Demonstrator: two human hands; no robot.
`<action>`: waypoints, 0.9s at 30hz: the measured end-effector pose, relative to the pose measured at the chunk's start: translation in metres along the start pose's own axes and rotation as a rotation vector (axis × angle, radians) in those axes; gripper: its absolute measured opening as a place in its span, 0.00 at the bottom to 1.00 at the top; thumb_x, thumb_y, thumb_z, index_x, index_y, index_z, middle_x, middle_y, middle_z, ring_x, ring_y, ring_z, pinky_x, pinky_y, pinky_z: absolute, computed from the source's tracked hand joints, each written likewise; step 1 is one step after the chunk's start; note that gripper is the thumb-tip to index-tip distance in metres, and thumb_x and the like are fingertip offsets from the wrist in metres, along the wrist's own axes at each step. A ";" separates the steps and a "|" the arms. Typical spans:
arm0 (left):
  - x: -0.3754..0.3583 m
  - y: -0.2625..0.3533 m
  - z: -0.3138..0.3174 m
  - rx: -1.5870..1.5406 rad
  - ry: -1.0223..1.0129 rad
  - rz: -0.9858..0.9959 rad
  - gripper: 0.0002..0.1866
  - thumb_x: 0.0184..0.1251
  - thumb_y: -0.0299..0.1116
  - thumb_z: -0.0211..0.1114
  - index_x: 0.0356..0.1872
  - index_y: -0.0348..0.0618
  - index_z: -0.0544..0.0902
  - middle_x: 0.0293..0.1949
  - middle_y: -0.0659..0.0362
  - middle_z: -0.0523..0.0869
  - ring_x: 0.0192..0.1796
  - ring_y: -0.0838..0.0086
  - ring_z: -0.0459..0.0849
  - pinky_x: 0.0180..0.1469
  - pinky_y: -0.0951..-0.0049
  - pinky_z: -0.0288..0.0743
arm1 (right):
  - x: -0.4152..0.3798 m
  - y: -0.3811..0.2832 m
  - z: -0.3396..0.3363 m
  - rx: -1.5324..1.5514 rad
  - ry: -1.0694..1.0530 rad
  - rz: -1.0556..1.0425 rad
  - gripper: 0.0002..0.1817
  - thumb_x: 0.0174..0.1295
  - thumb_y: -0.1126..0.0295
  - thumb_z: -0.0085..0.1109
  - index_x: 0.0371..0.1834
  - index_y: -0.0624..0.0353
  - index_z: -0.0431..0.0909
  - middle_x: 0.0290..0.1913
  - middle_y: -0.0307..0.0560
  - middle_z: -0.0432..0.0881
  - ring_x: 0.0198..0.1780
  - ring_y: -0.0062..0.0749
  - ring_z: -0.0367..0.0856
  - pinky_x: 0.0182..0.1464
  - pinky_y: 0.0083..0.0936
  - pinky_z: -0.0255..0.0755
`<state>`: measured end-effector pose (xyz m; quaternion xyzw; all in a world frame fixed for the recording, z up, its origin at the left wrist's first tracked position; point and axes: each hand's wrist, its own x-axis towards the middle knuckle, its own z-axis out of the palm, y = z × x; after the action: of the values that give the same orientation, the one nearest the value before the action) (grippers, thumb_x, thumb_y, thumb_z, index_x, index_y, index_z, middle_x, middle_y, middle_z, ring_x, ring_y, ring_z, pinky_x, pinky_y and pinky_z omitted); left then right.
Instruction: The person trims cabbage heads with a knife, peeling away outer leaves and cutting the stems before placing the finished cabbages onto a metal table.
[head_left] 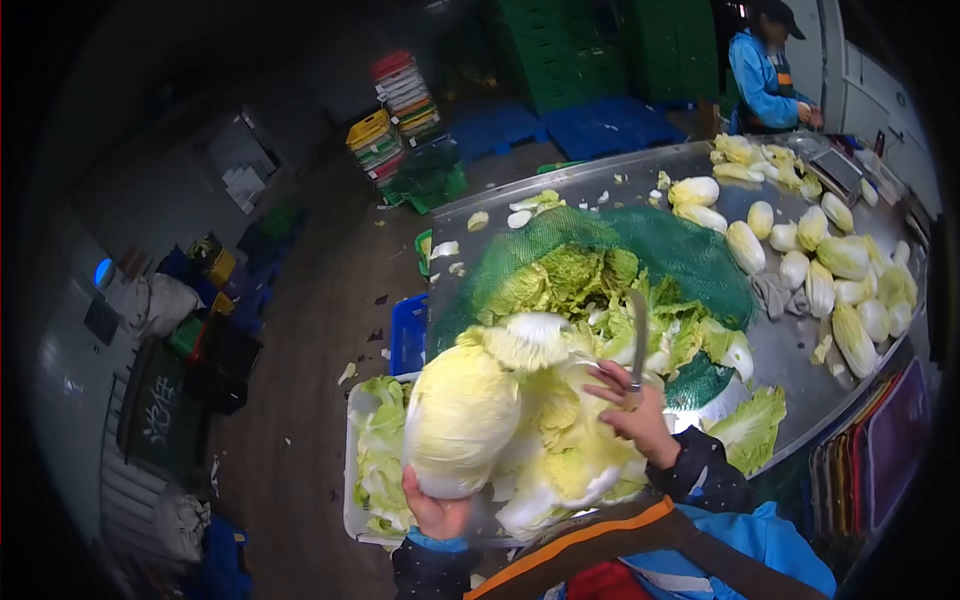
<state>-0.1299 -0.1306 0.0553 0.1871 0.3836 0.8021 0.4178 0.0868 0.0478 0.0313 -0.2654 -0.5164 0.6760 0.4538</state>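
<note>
My left hand (437,514) supports a large pale napa cabbage (463,420) from below, fingers closed against its base. In my right hand (648,422) is a knife with a curved blade (641,335) pointing up and away; some of its fingers are stretched toward the leaves. Loose outer cabbage leaves (575,455) lie between my hands, beside the held head. Past them, a green mesh net (700,255) is spread on the metal table (480,215), with leafy cabbage (560,280) on it.
Several trimmed cabbages (855,340) cover the table's right side, near a grey cloth (780,295). A white bin (355,500) of leaves and a blue crate (407,335) stand at the left edge. A co-worker (765,75) stands at the far end. Coloured crates (405,95) are stacked behind.
</note>
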 end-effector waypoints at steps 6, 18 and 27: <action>0.002 -0.030 0.011 -0.026 -0.101 -0.224 0.38 0.61 0.60 0.51 0.68 0.51 0.59 0.66 0.54 0.66 0.66 0.57 0.65 0.64 0.47 0.60 | 0.022 -0.032 0.047 -0.462 -0.221 -0.358 0.38 0.47 0.75 0.70 0.64 0.65 0.63 0.59 0.55 0.72 0.55 0.29 0.76 0.55 0.26 0.71; -0.002 -0.045 0.038 0.653 -0.007 -0.007 0.40 0.58 0.40 0.65 0.68 0.40 0.55 0.63 0.47 0.66 0.63 0.64 0.67 0.62 0.64 0.63 | 0.002 0.056 0.042 0.543 -0.287 0.355 0.34 0.58 0.71 0.60 0.66 0.59 0.54 0.56 0.50 0.74 0.54 0.30 0.77 0.50 0.24 0.74; 0.005 0.023 0.019 1.299 -0.264 0.334 0.44 0.37 0.26 0.76 0.62 0.33 0.66 0.57 0.45 0.73 0.62 0.59 0.69 0.64 0.63 0.62 | 0.019 0.024 -0.026 0.230 -0.628 0.601 0.23 0.67 0.57 0.49 0.56 0.66 0.71 0.50 0.44 0.79 0.51 0.20 0.76 0.52 0.20 0.71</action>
<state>-0.1327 -0.1261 0.0851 0.5527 0.6989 0.4335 0.1348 0.0917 0.0754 0.0021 -0.1333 -0.4506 0.8786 0.0849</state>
